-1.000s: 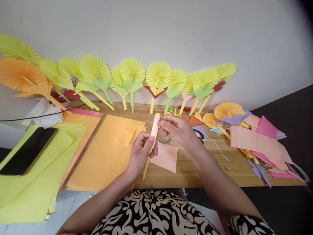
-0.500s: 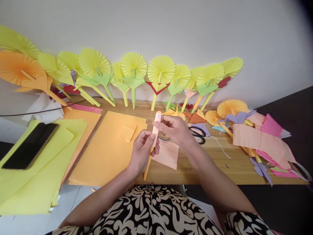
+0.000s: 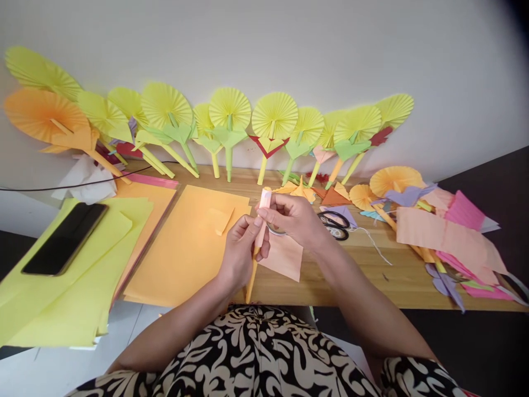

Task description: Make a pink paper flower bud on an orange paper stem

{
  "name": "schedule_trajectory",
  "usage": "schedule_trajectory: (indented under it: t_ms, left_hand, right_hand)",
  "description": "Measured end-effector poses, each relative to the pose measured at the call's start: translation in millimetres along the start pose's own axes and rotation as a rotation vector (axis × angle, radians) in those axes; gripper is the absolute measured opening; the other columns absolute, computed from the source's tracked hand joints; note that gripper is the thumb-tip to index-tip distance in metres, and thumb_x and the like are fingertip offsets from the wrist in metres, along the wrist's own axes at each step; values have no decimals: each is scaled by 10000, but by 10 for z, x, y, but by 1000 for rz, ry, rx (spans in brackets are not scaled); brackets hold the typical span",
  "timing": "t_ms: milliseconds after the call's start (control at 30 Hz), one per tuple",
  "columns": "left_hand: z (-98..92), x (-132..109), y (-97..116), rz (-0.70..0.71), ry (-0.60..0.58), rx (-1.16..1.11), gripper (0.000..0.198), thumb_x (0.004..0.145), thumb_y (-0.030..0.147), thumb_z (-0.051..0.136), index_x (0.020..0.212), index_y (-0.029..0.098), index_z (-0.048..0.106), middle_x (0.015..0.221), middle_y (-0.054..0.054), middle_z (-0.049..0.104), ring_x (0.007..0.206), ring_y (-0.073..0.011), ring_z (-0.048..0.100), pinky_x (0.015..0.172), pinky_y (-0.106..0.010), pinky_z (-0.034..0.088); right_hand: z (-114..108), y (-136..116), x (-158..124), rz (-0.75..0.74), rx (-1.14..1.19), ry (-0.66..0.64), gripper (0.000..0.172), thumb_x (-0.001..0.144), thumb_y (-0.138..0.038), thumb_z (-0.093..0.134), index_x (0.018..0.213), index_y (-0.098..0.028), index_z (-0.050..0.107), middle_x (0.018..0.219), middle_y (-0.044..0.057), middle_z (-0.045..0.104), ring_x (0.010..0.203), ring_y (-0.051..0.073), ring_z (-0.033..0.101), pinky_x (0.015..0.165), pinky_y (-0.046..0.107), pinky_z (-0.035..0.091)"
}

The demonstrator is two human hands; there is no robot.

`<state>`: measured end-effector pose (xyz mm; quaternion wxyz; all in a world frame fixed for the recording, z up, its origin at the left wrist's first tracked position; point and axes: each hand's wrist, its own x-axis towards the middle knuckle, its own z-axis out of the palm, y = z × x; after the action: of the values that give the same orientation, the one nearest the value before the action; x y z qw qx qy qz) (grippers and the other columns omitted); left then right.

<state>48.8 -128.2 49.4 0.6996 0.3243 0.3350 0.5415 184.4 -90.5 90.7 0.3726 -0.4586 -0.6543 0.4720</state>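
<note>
Between my two hands is an orange rolled paper stick [image 3: 250,284], with a pale pink paper strip [image 3: 265,199] around its upper part. My left hand [image 3: 239,248] has its thumb and fingers closed on the wrapped stick from below. Higher up, my right hand [image 3: 295,218] pinches the pink strip between thumb and fingers. Under my hands lies a pale pink paper piece [image 3: 289,262]. A tape roll [image 3: 276,230] is partly hidden behind my right hand. Black-handled scissors [image 3: 335,221] rest just right of that hand.
Yellow pleated paper fans [image 3: 274,114] lean in a row along the wall. Orange sheets [image 3: 182,253] lie left, beside yellow sheets [image 3: 86,286] bearing a phone [image 3: 66,237]. Folded paper pieces and orange fans [image 3: 395,181] pile up right, near a white string [image 3: 374,245].
The view has shifted slightly, so the left-side things appear further right. Both hands keep hold of the wrapped stick, with my left thumb now closer to my right fingertips.
</note>
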Motion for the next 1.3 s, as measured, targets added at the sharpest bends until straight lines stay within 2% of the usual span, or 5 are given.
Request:
schedule_trajectory:
  t_ms: [467, 667, 867, 1167, 1300]
  left_hand:
    - [38, -59, -1, -35, -9, 8, 304, 870, 365, 604, 702, 190, 422, 606, 43, 548, 372, -50, 429, 372, -184, 221]
    - [9, -56, 27, -64, 14, 2, 303, 875, 335, 583, 694, 193, 387, 597, 49, 539, 360, -48, 415, 391, -195, 228]
    - [-53, -44, 86, -77, 66, 19, 299, 844, 329, 604, 696, 195, 382, 595, 51, 530, 370, -51, 405, 399, -196, 237]
    - [-113, 8, 130, -74, 77, 32, 276, 878, 321, 570, 700, 182, 412, 622, 38, 542, 382, -46, 412, 404, -195, 256]
    - [-154, 26, 152, -73, 87, 20, 266, 889, 304, 553, 703, 183, 406, 616, 36, 542, 382, -50, 423, 394, -187, 255]
  right_hand:
    - [-38, 34, -105, -60, 21, 1, 420, 907, -536, 595, 678, -187, 543, 601, -40, 473, 557, 86, 412, 543, 256, 323]
    - [-404, 43, -164, -77, -33, 233, 396, 935, -567, 548, 918, -201, 701, 701, 3, 597, 585, 103, 511, 565, 255, 413]
    - [-693, 199, -264, -20, -247, 374, 314, 916, -480, 583, 923, -200, 725, 676, -1, 618, 562, 114, 518, 562, 260, 401]
    - [-626, 610, -262, 69, -826, 71, 220, 949, -288, 541, 1012, -200, 732, 981, 73, 756, 848, 213, 655, 690, 301, 388]
    - [-738, 640, -274, 114, -913, 137, 221, 963, -280, 521, 1011, -206, 724, 1032, 70, 754, 882, 214, 665, 701, 298, 384]
